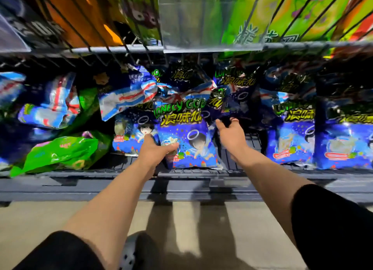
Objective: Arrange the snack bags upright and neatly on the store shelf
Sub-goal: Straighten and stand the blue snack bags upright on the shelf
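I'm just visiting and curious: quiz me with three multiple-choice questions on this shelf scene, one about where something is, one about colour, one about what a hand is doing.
1. Where does the green bag lie?
A. left of the left hand
B. right of the right hand
C. on the floor

2. What colour is the front of the bag that the left hand touches?
A. orange
B. blue
C. white

3. How is the right hand?
A. closed round a bag
B. open, holding nothing
C. flat on the floor

Answers:
1. A, it lies flat at the shelf's left end.
2. B, the blue snack bag with an angel cartoon stands upright under the thumb.
3. B, its fingers spread in the gap beside that bag.
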The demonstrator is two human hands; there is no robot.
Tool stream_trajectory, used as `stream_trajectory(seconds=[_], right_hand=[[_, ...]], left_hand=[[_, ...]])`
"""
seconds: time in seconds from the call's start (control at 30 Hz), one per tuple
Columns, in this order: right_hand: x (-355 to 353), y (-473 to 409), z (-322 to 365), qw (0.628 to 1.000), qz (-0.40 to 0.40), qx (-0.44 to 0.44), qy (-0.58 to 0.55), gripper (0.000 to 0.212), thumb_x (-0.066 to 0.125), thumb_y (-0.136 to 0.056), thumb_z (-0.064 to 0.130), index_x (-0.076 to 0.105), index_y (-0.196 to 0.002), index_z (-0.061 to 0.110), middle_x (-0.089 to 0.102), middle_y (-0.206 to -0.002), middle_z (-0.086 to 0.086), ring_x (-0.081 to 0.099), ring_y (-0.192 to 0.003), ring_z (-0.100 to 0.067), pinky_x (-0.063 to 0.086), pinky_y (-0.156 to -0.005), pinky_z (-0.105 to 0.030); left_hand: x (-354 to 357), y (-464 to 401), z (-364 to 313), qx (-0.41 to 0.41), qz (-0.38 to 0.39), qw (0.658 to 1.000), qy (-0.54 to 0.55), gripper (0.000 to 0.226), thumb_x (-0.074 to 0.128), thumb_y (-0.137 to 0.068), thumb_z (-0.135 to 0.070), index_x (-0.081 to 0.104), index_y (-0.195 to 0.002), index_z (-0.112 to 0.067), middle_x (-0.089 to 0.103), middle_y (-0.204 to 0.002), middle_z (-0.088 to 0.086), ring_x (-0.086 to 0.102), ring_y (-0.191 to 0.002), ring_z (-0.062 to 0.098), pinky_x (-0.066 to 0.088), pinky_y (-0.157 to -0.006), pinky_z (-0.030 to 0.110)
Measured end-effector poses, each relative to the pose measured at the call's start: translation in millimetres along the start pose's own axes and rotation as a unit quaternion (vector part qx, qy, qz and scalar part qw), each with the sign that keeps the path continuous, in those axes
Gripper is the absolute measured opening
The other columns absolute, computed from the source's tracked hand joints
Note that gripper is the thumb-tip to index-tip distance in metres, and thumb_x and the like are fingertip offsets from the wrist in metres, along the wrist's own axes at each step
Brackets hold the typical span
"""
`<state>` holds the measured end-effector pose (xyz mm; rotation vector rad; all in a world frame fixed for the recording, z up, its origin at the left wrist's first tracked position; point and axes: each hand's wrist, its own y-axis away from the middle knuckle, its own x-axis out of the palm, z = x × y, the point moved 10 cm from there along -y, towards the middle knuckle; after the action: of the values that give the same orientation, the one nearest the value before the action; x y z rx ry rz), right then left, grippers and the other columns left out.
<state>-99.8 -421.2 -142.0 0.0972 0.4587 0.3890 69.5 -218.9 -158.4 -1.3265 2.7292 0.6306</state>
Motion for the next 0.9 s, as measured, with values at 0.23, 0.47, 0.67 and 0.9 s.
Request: stream_trajectory(seconds=[0.23,0.47,0.67,0.9], right_hand=[[39,-15,-10,0.980,0.095,0.033,-0.171,0.018,0.059,-0.090,0.008,0.048,-0.103,0.001,0.063,-0.099,-0.010,0.055,-0.079,-0.014,0.045,-0.054,-0.011],[31,-40,-15,0.996,0.037,0.053,-0.063,0.016,0.065,-0.085,0.016,0.053,-0.076,0.022,0.060,-0.090,-0.004,0.055,-0.077,-0.017,0.049,-0.075,-0.027],[-4,-21,8,0.996,-0.049,-0.061,0.049,0.030,0.048,-0.088,-0.009,0.052,-0.066,0.012,0.059,-0.087,-0.007,0.058,-0.073,-0.005,0.047,-0.071,-0.016],[-108,-15,8,0.955,-0.241,-0.031,0.171,0.020,0.048,-0.085,0.001,0.065,-0.096,0.000,0.068,-0.102,-0.021,0.065,-0.098,-0.037,0.052,-0.079,-0.040]], left_hand=[[14,-23,14,-0.012,0.029,0.998,0.050,0.053,0.085,-0.063,-0.006,0.056,-0.107,-0.008,0.070,-0.101,0.010,0.068,-0.085,0.023,0.058,-0.075,0.036],[33,-21,9,0.020,0.054,0.997,0.056,0.033,0.080,-0.069,-0.002,0.056,-0.088,-0.012,0.067,-0.086,0.007,0.065,-0.076,0.022,0.050,-0.065,0.026],[27,-15,-5,0.064,0.054,0.994,0.066,0.042,0.080,-0.069,-0.006,0.059,-0.105,0.002,0.069,-0.094,0.015,0.066,-0.080,0.026,0.058,-0.062,0.029],[22,-13,-7,0.087,0.059,0.992,0.070,0.056,0.086,-0.062,-0.015,0.060,-0.108,0.001,0.070,-0.107,0.019,0.069,-0.093,0.031,0.059,-0.078,0.038]])
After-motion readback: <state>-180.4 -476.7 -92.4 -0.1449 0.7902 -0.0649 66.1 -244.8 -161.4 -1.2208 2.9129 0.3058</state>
